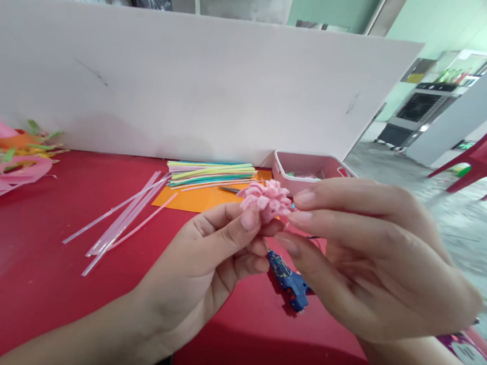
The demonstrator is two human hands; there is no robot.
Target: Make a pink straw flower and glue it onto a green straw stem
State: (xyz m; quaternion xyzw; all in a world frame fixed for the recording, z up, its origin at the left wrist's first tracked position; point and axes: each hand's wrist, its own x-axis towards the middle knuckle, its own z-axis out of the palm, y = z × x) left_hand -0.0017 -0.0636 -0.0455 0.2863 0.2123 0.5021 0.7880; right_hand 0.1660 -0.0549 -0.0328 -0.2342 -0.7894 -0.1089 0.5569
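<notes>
A fluffy pink pompom-like flower [268, 198] is held up over the red table [98, 306]. My left hand [220, 249] pinches it from the left, thumb on its front and the other fingers curled below. On the right side, the fingertips of my right hand [361, 257] are pressed together at the flower's edge; what they pinch there is mostly hidden, with a bit of blue showing. Below the hands a dark blue glue gun [289, 281] lies on the table, its tip partly behind my left fingers.
Colourful pipe cleaners [210, 174] lie on orange paper [181, 198]. Clear glue sticks [126, 217] are left of them. A pink basket [285, 172] stands behind the hands, before a white board [192, 86]. Paper crafts [10, 166] sit at far left.
</notes>
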